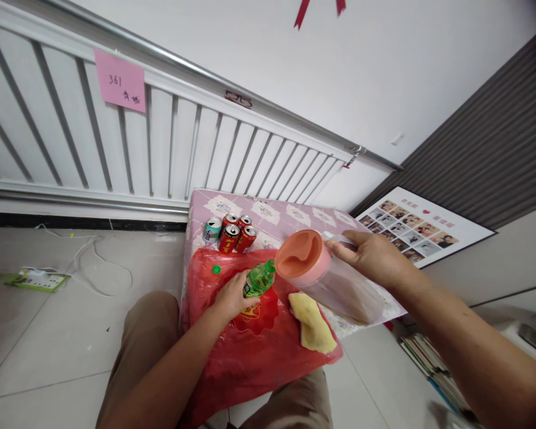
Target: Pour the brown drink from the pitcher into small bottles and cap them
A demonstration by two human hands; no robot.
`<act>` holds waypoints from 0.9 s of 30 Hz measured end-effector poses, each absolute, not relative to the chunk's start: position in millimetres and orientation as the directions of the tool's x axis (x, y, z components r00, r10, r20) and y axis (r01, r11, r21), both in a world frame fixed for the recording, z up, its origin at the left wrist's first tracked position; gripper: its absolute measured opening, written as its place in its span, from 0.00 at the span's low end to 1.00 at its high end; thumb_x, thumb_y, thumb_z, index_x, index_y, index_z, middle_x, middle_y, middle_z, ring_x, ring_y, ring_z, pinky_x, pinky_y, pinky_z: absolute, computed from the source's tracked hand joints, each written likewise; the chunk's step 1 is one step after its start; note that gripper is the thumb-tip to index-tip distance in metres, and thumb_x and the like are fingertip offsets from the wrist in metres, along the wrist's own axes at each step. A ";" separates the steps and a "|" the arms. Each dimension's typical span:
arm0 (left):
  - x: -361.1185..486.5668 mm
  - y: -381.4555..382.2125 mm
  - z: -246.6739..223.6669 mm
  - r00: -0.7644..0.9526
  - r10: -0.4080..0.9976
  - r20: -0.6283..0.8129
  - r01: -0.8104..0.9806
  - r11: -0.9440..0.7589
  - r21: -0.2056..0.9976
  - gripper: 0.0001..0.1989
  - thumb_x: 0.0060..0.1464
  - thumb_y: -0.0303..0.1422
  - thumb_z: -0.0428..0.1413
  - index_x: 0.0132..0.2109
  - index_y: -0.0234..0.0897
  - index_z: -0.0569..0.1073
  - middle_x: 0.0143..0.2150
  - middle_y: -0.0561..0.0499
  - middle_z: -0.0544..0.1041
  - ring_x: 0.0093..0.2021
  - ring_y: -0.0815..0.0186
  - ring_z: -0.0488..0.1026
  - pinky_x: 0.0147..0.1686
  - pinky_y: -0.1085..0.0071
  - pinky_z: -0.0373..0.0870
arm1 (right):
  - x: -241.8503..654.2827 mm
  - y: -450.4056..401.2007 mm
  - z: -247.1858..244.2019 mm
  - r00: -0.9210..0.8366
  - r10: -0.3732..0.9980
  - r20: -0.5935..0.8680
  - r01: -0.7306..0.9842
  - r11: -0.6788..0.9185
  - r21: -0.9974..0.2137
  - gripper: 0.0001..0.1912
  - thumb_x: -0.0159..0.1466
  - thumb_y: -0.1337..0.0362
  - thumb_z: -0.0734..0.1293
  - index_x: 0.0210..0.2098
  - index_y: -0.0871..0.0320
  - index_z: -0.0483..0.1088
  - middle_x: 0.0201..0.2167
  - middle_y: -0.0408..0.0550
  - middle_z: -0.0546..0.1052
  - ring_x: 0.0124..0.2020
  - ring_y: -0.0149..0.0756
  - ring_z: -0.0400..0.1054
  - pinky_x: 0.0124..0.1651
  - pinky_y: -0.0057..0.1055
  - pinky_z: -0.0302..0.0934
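My left hand (231, 298) is closed around a small green plastic bottle (259, 279), its uncapped mouth leaning right. My right hand (373, 255) grips the handle of a clear plastic pitcher (351, 295) with a pink-orange lid (302, 257). The pitcher is tipped left, with its lid close to the bottle's mouth; whether they touch I cannot tell. Below the bottle, a red scalloped dish (268, 319) rests on red plastic sheeting (241, 369). A green cap (216, 269) lies left of the bottle. To the right is a folded yellow cloth (311, 325).
Several red drink cans (228, 238) and a teal can (211, 231) stand at the back left of the table (290, 217). Behind runs a white radiator (161, 143). A power strip (36, 280) lies on the floor left; books (433, 369) are stacked at right.
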State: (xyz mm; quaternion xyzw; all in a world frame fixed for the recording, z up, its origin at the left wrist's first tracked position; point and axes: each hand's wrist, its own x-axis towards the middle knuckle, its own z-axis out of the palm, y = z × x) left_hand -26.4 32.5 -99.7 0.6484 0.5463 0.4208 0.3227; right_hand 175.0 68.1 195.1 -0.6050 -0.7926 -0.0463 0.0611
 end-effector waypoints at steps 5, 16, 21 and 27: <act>-26.0 33.5 -101.5 0.048 0.981 0.189 0.423 -0.192 0.886 0.38 0.46 0.34 0.67 0.63 0.39 0.62 0.61 0.43 0.72 0.59 0.55 0.70 0.59 0.61 0.66 | 174.1 67.3 195.5 -0.260 0.953 0.156 0.965 0.262 0.008 0.25 0.60 0.39 0.61 0.21 0.52 0.59 0.17 0.41 0.64 0.22 0.34 0.59 0.27 0.33 0.52; -26.7 31.2 -97.3 0.054 0.980 0.193 0.425 -0.198 0.883 0.36 0.47 0.34 0.66 0.62 0.40 0.63 0.59 0.43 0.73 0.58 0.55 0.71 0.58 0.61 0.67 | 172.8 65.9 196.6 -0.248 0.958 0.146 0.968 0.249 0.009 0.24 0.60 0.40 0.61 0.21 0.52 0.61 0.18 0.41 0.65 0.23 0.35 0.61 0.27 0.33 0.53; -26.8 30.7 -96.2 0.038 0.984 0.171 0.425 -0.171 0.889 0.37 0.46 0.33 0.66 0.62 0.40 0.63 0.60 0.42 0.73 0.59 0.54 0.71 0.59 0.60 0.66 | 174.0 66.7 195.8 -0.271 0.950 0.154 0.962 0.270 0.027 0.25 0.60 0.40 0.60 0.20 0.52 0.59 0.17 0.41 0.65 0.22 0.34 0.60 0.27 0.33 0.53; -26.9 31.8 -98.5 0.047 0.982 0.185 0.415 -0.188 0.890 0.37 0.46 0.33 0.66 0.62 0.40 0.63 0.60 0.43 0.72 0.59 0.55 0.71 0.59 0.60 0.67 | 173.4 66.2 196.2 -0.278 0.949 0.150 0.960 0.278 0.020 0.25 0.60 0.39 0.60 0.21 0.52 0.60 0.17 0.41 0.65 0.22 0.34 0.60 0.27 0.33 0.53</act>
